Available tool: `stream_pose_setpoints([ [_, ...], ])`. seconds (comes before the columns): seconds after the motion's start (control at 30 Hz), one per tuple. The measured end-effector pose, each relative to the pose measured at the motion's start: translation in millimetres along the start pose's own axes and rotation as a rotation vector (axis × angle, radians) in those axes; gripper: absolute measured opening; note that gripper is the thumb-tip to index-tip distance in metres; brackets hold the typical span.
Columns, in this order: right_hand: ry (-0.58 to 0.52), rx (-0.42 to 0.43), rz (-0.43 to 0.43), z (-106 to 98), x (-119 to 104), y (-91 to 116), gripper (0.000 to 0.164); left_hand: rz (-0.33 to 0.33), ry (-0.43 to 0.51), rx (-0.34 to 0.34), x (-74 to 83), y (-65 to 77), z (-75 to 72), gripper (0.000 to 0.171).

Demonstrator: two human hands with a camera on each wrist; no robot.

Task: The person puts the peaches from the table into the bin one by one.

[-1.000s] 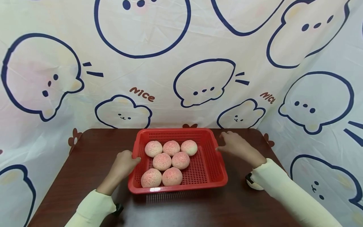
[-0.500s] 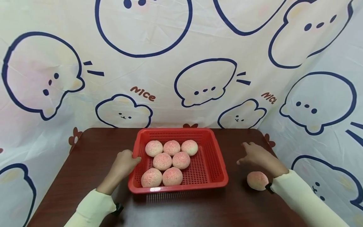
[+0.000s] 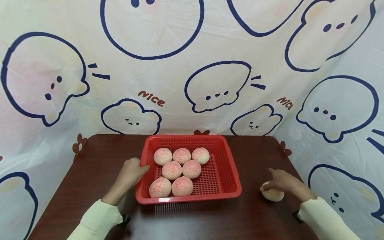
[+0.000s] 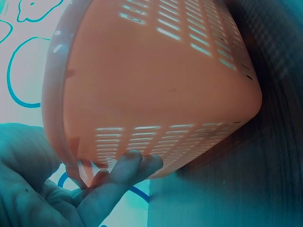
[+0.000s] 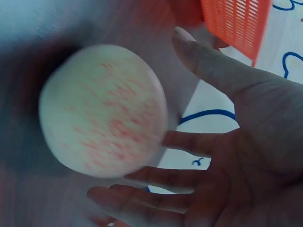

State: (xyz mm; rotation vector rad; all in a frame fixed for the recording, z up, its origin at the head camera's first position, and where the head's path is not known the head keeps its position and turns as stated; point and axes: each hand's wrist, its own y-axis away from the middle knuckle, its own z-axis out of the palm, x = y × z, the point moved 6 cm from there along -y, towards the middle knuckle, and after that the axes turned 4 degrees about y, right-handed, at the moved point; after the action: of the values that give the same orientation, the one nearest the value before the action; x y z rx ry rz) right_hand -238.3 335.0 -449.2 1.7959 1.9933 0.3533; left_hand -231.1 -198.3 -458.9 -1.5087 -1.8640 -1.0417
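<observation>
A red plastic basket (image 3: 207,198) with slotted walls sits in the middle of the table. Several round, pale peaches (image 3: 172,170) speckled with pink lie inside it, mostly toward its left half. My left hand (image 3: 132,173) grips the basket's left rim, thumb over the top; in the left wrist view its fingers (image 4: 125,168) curl against the outer wall. One more peach (image 5: 106,111) lies on the table right of the basket. Over it hovers my right hand (image 3: 283,181), thumb and fingers spread; whether a fingertip touches the peach I cannot tell.
The dark brown wooden table (image 3: 192,223) carries the basket and the lone peach. A white cloth (image 3: 171,83) printed with blue cartoon outlines hangs behind the table and along both sides.
My right hand has moved from beside the basket's right rim, rightward and toward me, to the lone peach. The left hand and the basket have stayed in place.
</observation>
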Motion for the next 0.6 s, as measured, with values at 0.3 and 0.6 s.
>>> stream_pose_setpoints([
  [0.3, -0.029, 0.032, 0.000, 20, 0, 4, 0.093, 0.012, 0.009, -0.004, 3.0, 0.4, -0.7, 0.024],
  [0.6, 0.026, 0.039, -0.009, 22, -1, 4, 0.079, 0.012, 0.001, 0.011, 1.4, 1.7, -0.9, 0.023],
])
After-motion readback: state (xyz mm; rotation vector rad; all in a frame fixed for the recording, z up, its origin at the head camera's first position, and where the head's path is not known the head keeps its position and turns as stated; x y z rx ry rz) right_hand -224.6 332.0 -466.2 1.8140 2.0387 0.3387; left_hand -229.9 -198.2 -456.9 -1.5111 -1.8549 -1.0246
